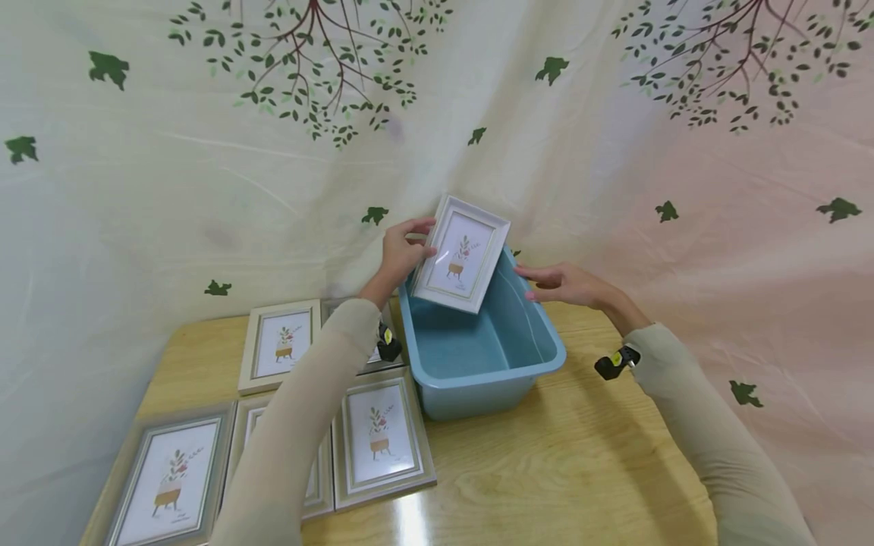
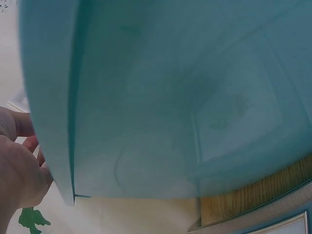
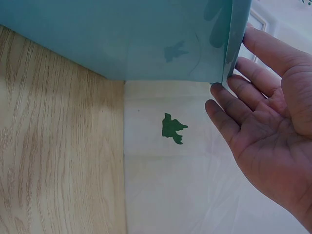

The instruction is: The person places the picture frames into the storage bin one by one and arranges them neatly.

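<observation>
A white picture frame (image 1: 461, 255) with a potted-plant print is tilted over the far end of a blue plastic tub (image 1: 478, 371). My left hand (image 1: 404, 250) pinches the frame by its left edge, thumb on the front. In the left wrist view that hand (image 2: 22, 161) is partly hidden behind the tub's rim. My right hand (image 1: 567, 283) is at the tub's right rim, its fingers extended. The right wrist view shows this hand (image 3: 273, 102) palm toward the camera, fingertips at the rim and curled around nothing. Inside, the visible tub floor is bare.
Several more picture frames lie face up left of the tub, among them a cream one (image 1: 280, 345), a champagne one (image 1: 382, 438) and a grey one (image 1: 174, 478). My left sleeve covers some. The wooden table (image 1: 546, 478) meets a leaf-printed cloth (image 1: 273, 189) behind.
</observation>
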### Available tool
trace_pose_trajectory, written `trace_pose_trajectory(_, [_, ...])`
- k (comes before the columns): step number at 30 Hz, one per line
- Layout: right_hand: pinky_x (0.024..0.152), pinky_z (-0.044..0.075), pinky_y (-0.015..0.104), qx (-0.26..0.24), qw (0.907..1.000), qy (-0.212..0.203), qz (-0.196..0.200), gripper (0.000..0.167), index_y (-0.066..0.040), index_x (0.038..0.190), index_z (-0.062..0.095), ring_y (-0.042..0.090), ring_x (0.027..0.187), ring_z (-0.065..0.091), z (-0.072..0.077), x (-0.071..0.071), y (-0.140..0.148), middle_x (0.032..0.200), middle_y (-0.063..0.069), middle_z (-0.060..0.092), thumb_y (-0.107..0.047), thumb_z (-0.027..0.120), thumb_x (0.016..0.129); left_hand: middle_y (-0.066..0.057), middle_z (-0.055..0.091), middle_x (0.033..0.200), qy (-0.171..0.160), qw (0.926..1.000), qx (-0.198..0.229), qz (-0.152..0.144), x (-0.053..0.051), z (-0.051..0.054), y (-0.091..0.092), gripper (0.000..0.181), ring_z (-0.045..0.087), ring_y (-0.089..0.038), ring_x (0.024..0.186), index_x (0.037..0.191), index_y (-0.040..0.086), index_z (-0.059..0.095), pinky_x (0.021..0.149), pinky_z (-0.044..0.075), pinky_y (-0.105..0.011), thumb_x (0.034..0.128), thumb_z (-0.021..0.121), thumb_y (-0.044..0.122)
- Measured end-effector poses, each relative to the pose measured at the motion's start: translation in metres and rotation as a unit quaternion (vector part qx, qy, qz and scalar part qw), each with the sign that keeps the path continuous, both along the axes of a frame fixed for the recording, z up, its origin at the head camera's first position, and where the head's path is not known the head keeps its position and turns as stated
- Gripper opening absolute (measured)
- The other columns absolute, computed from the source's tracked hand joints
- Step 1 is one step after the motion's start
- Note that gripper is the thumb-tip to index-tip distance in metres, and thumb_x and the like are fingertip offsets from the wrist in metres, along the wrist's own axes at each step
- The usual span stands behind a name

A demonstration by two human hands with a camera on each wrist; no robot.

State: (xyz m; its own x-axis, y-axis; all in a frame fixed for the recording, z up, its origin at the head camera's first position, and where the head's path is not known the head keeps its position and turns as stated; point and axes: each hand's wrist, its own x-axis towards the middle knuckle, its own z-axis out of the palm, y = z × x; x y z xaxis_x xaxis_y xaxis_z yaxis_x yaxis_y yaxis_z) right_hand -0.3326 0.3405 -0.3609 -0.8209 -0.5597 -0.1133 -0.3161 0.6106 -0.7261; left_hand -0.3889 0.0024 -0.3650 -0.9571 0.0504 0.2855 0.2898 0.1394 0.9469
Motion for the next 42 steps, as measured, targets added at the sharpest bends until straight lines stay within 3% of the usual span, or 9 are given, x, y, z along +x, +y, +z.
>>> trace_pose_trajectory(5, [0.111, 0.035, 0.061, -0.001, 1.0, 0.0, 0.0, 0.064, -0.018, 0.155, 0.04, 0.035, 0.134, 0.05, 0.0, 0.002, 0.0, 0.162, 0.004, 0.03, -0.031, 0.067, 0.099, -0.02, 0.068, 0.114, 0.0, 1.0, 0.0, -0.006, -0.002, -0.002, 0.001, 0.053, 0.07, -0.035, 0.094, 0.125, 0.002, 0.07, 0.081, 0.06, -0.036, 0.0765, 0.07, -0.021])
trace_pose_trajectory(9, [0.111, 0.035, 0.061, -0.001, 1.0, -0.001, 0.0, 0.064, -0.017, 0.155, 0.04, 0.036, 0.139, 0.044, 0.0, 0.003, 0.0, 0.162, 0.006, 0.029, -0.031, 0.067, 0.099, -0.02, 0.067, 0.115, -0.014, 0.9999, -0.009, -0.004, -0.002, 0.001, 0.001, 0.055, 0.069, -0.035, 0.094, 0.126, 0.003, 0.069, 0.083, 0.059, -0.037, 0.0767, 0.07, -0.02])
trace_pose_trajectory(14, [0.111, 0.034, 0.062, 0.0, 1.0, 0.003, -0.007, 0.063, -0.018, 0.154, 0.042, 0.037, 0.145, 0.034, 0.001, 0.001, 0.001, 0.162, 0.006, 0.03, -0.028, 0.068, 0.098, -0.018, 0.066, 0.118, -0.034, 0.9985, -0.042, 0.0, -0.006, 0.003, 0.0, 0.059, 0.067, -0.031, 0.096, 0.132, 0.007, 0.066, 0.084, 0.058, -0.037, 0.0781, 0.072, -0.014])
trace_pose_trajectory(23, [0.111, 0.035, 0.06, -0.002, 1.0, 0.005, -0.003, 0.061, -0.019, 0.154, 0.042, 0.036, 0.143, 0.037, -0.002, 0.0, 0.001, 0.161, 0.004, 0.031, -0.026, 0.067, 0.099, -0.018, 0.07, 0.113, -0.061, 0.9912, -0.118, 0.007, 0.0, 0.01, -0.003, 0.056, 0.065, -0.03, 0.105, 0.135, 0.012, 0.065, 0.088, 0.056, -0.039, 0.0831, 0.076, -0.005])
trace_pose_trajectory(29, [0.112, 0.034, 0.061, -0.005, 1.0, 0.003, -0.005, 0.061, -0.018, 0.155, 0.042, 0.036, 0.144, 0.035, -0.001, 0.0, 0.0, 0.162, 0.005, 0.03, -0.026, 0.067, 0.099, -0.022, 0.068, 0.11, -0.03, 0.9919, -0.119, -0.031, -0.002, 0.007, -0.007, 0.057, 0.067, -0.033, 0.101, 0.138, 0.007, 0.061, 0.086, 0.058, -0.039, 0.084, 0.073, -0.009])
trace_pose_trajectory(35, [0.112, 0.033, 0.061, -0.001, 1.0, 0.005, -0.008, 0.062, -0.019, 0.155, 0.042, 0.035, 0.144, 0.036, -0.001, 0.001, 0.001, 0.162, 0.003, 0.03, -0.027, 0.067, 0.099, -0.022, 0.065, 0.114, 0.004, 0.9879, -0.134, -0.078, -0.007, -0.001, -0.013, 0.065, 0.068, -0.036, 0.101, 0.142, 0.008, 0.057, 0.089, 0.058, -0.036, 0.0826, 0.073, -0.013])
trace_pose_trajectory(42, [0.111, 0.035, 0.061, -0.003, 0.9999, 0.009, -0.011, 0.061, -0.02, 0.154, 0.044, 0.036, 0.142, 0.039, -0.001, 0.001, 0.001, 0.161, 0.003, 0.033, -0.027, 0.068, 0.098, -0.021, 0.066, 0.111, 0.041, 0.9817, -0.163, -0.09, -0.01, -0.005, -0.015, 0.069, 0.069, -0.034, 0.096, 0.146, 0.011, 0.053, 0.087, 0.058, -0.038, 0.0842, 0.074, -0.01])
